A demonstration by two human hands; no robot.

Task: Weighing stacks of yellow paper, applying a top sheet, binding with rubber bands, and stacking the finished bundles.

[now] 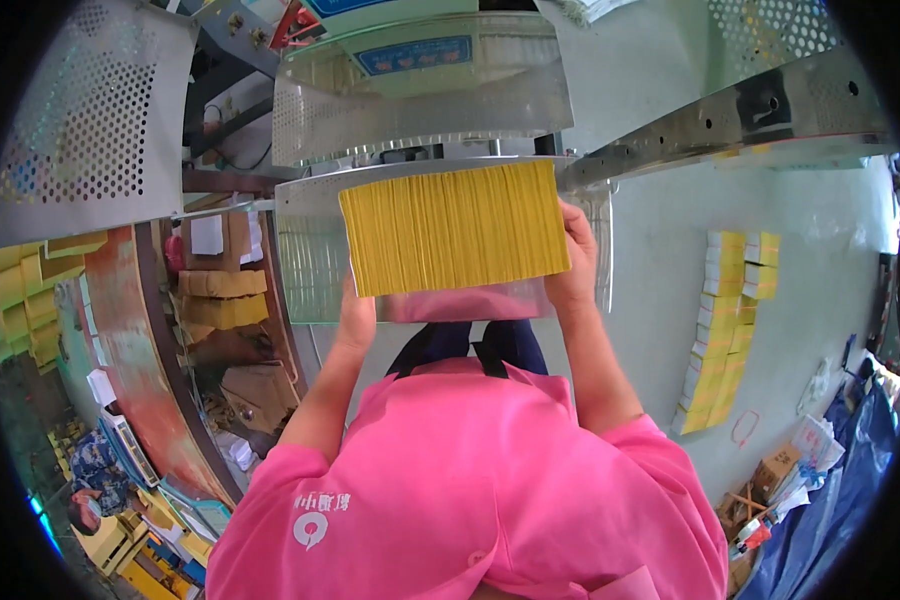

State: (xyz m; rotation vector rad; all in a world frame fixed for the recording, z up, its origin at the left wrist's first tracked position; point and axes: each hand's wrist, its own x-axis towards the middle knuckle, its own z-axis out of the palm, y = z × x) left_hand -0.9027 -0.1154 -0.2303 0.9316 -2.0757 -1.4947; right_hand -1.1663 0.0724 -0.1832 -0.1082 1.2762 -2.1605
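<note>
A thick block of yellow paper pieces [455,228], pressed together with their edges in a row, is held up in front of me at chest height. At its left end my left hand [357,312] is closed on it, with the fingers mostly hidden behind the block. My right hand [576,258] grips the right end, fingers bent round the far side. Beneath the block lies a shiny metal tray [305,270] of a machine, partly covered by it. I cannot make out whether the block touches the tray.
Beyond stands a curved metal panel [420,110]; a steel rail [740,120] runs off to the right. Yellow and white stacks [715,340] line the floor at right. On the left are a worn table [135,330], a perforated panel [80,120] and a seated person [100,480].
</note>
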